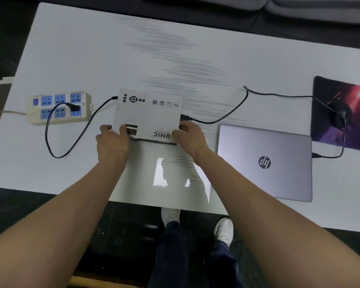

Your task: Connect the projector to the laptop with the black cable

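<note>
A white projector (149, 113) sits in the middle of the white table (92, 48), its lens facing me and casting light on the tabletop. My left hand (111, 140) grips its front left corner by the lens. My right hand (190, 135) grips its front right corner. A black cable (234, 110) is plugged into the projector's right side, loops up past a bend and runs right toward the closed silver laptop (265, 162), where a black plug sits at the laptop's right edge. A second black cord (50, 142) runs from the projector's left side to the power strip (58, 107).
A dark mouse (340, 118) lies on a purple and red mouse pad (341, 113) at the far right. The power strip's own beige cord leads off the table's left edge. My legs and white shoes (223, 228) are below the near table edge.
</note>
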`<action>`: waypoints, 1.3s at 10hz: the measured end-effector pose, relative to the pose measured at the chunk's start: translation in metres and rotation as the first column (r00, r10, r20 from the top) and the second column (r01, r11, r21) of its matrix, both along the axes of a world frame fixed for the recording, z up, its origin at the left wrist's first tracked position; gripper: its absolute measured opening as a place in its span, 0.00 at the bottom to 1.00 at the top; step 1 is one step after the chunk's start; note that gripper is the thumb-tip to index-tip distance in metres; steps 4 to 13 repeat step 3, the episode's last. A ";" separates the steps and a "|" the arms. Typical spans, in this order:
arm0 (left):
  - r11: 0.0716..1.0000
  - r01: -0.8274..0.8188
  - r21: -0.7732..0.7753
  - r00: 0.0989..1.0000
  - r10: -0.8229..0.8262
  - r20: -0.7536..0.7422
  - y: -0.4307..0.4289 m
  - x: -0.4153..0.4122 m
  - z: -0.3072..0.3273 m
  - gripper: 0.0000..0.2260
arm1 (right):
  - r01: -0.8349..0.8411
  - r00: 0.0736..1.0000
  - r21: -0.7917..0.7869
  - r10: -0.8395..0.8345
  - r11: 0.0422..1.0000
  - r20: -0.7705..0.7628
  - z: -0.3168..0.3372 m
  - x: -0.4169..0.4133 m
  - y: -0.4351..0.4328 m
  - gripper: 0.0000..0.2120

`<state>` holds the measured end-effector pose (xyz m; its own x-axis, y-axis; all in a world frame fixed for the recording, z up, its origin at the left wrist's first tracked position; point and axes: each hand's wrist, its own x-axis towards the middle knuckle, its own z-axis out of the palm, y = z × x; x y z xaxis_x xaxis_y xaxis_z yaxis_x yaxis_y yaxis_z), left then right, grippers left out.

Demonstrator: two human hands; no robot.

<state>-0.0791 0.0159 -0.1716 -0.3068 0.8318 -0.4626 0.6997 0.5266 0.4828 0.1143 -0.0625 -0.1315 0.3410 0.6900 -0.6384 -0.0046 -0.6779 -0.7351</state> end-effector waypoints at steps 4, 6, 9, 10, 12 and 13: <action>0.993 -0.022 0.114 0.975 -0.004 0.224 -0.014 0.048 0.039 0.14 | 0.102 0.995 0.087 -0.102 0.991 -0.004 0.034 0.053 -0.030 0.04; 0.993 -0.022 0.114 0.975 -0.004 0.224 -0.014 0.048 0.039 0.14 | 0.102 0.995 0.087 -0.102 0.991 -0.004 0.034 0.053 -0.030 0.04; 0.993 -0.022 0.114 0.975 -0.004 0.224 -0.014 0.048 0.039 0.14 | 0.102 0.995 0.087 -0.102 0.991 -0.004 0.034 0.053 -0.030 0.04; 0.993 -0.022 0.114 0.975 -0.004 0.224 -0.014 0.048 0.039 0.14 | 0.102 0.995 0.087 -0.102 0.991 -0.004 0.034 0.053 -0.030 0.04; 0.993 -0.022 0.114 0.975 -0.004 0.224 -0.014 0.048 0.039 0.14 | 0.102 0.995 0.087 -0.102 0.991 -0.004 0.034 0.053 -0.030 0.04; 0.993 -0.022 0.114 0.975 -0.004 0.224 -0.014 0.048 0.039 0.14 | 0.102 0.995 0.087 -0.102 0.991 -0.004 0.034 0.053 -0.030 0.04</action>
